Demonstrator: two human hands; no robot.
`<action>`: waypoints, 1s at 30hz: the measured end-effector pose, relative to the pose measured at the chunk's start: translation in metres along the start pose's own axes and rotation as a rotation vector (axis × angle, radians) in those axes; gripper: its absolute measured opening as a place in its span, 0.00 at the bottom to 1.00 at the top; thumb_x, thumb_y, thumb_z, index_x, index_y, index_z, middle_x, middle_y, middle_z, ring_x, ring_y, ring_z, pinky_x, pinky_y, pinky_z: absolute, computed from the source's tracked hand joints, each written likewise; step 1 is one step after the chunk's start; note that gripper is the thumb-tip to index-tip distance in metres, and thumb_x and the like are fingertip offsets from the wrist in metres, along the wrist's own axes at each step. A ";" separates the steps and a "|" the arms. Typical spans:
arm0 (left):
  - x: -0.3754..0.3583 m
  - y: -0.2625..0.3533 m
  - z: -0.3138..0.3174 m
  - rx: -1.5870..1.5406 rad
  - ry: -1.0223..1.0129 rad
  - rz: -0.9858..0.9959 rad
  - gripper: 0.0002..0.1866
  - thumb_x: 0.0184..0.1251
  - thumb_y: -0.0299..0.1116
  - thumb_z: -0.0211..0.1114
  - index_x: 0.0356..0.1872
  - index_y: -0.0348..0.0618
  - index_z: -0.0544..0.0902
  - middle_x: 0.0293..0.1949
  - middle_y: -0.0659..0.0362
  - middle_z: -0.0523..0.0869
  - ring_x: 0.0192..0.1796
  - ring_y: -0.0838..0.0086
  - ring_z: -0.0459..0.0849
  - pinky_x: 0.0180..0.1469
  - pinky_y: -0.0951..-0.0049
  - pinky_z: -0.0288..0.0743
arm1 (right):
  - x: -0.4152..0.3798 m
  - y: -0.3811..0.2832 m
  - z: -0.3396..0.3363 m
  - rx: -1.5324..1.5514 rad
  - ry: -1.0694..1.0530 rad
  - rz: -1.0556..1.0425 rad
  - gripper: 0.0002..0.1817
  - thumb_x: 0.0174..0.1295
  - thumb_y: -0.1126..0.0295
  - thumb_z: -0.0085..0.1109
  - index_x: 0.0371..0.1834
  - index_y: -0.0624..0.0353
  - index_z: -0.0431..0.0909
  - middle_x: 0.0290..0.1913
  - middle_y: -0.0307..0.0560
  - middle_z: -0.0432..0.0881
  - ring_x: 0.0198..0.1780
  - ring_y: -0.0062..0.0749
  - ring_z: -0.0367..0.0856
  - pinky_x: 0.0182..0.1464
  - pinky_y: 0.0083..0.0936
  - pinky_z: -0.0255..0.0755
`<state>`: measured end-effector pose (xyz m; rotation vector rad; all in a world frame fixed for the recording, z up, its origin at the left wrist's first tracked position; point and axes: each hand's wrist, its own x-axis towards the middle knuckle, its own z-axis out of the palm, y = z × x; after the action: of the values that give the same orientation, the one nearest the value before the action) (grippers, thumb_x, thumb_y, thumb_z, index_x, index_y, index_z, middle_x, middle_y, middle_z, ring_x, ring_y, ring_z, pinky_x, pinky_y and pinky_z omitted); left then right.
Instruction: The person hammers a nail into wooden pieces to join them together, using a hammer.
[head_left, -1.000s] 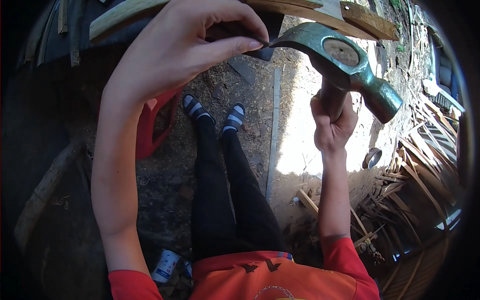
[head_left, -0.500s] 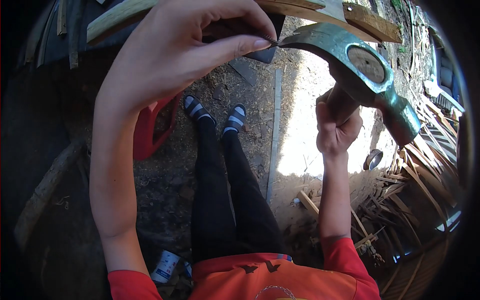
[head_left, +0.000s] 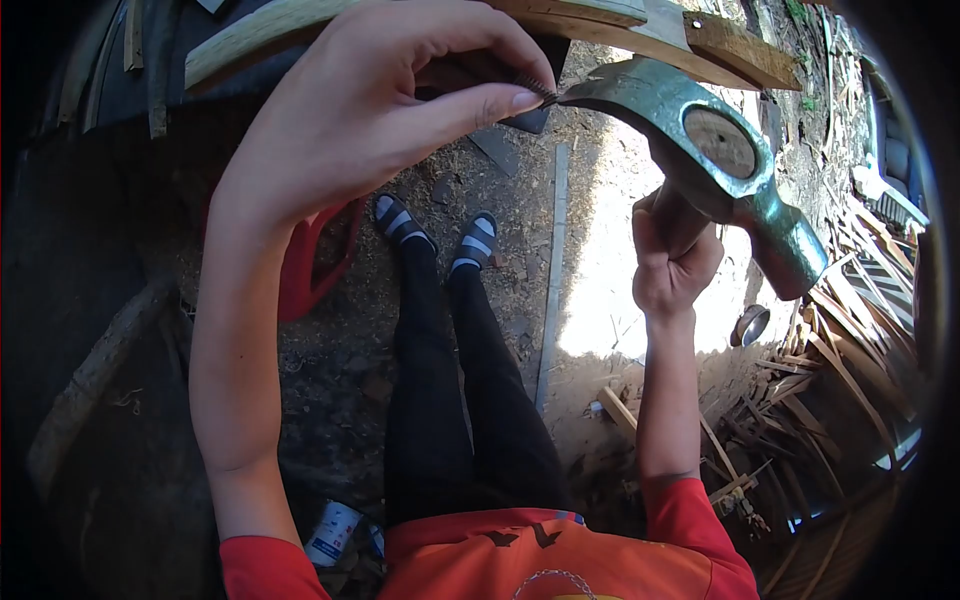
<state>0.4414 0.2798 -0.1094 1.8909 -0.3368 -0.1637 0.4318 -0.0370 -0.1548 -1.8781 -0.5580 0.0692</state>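
Observation:
My left hand [head_left: 345,120] is raised at the top, its thumb and forefinger pinching a small dark ridged strip [head_left: 536,88] whose exact kind I cannot make out. Just right of the fingertips is the claw tip of a claw hammer [head_left: 655,108], touching or nearly touching the strip's end. The worn green metal head faces me, with the wooden handle's end showing in its eye. My right hand [head_left: 675,260] is wrapped round the handle below the head; the rest of the handle is hidden.
Wooden boards [head_left: 640,38] cross the top. A red plastic object [head_left: 310,275] stands behind my left forearm. A long flat strip [head_left: 552,270] lies on the sawdust-strewn ground beside my feet. Scrap wood [head_left: 850,330] is piled at right, near a small round container [head_left: 750,325]. A white can [head_left: 332,532] lies lower left.
My left hand and forearm have shifted slightly right and down in view. The hammer head has tipped a little down and left. Both grips are the same.

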 end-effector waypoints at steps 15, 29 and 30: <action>-0.003 -0.006 0.007 -0.082 0.021 -0.048 0.13 0.78 0.31 0.70 0.57 0.35 0.88 0.48 0.59 0.91 0.52 0.76 0.90 0.58 0.74 0.83 | -0.004 0.011 -0.004 -0.249 -0.013 -0.082 0.14 0.71 0.74 0.67 0.55 0.67 0.81 0.38 0.41 0.86 0.35 0.20 0.81 0.40 0.20 0.74; 0.009 -0.003 -0.003 -0.112 0.037 0.038 0.10 0.75 0.26 0.72 0.53 0.36 0.90 0.40 0.56 0.92 0.40 0.76 0.87 0.43 0.73 0.81 | -0.007 0.010 -0.016 -0.107 0.022 0.208 0.22 0.67 0.61 0.76 0.57 0.66 0.87 0.46 0.47 0.92 0.46 0.31 0.90 0.54 0.29 0.80; 0.010 -0.003 -0.004 -0.146 0.042 0.052 0.10 0.75 0.26 0.72 0.53 0.35 0.89 0.40 0.56 0.93 0.40 0.76 0.87 0.43 0.73 0.81 | -0.009 0.012 -0.017 -0.092 0.026 0.224 0.22 0.67 0.62 0.77 0.57 0.65 0.87 0.46 0.47 0.92 0.47 0.31 0.90 0.54 0.29 0.81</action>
<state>0.4520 0.2811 -0.1110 1.7378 -0.3363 -0.1109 0.4330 -0.0590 -0.1607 -2.0225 -0.3353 0.1683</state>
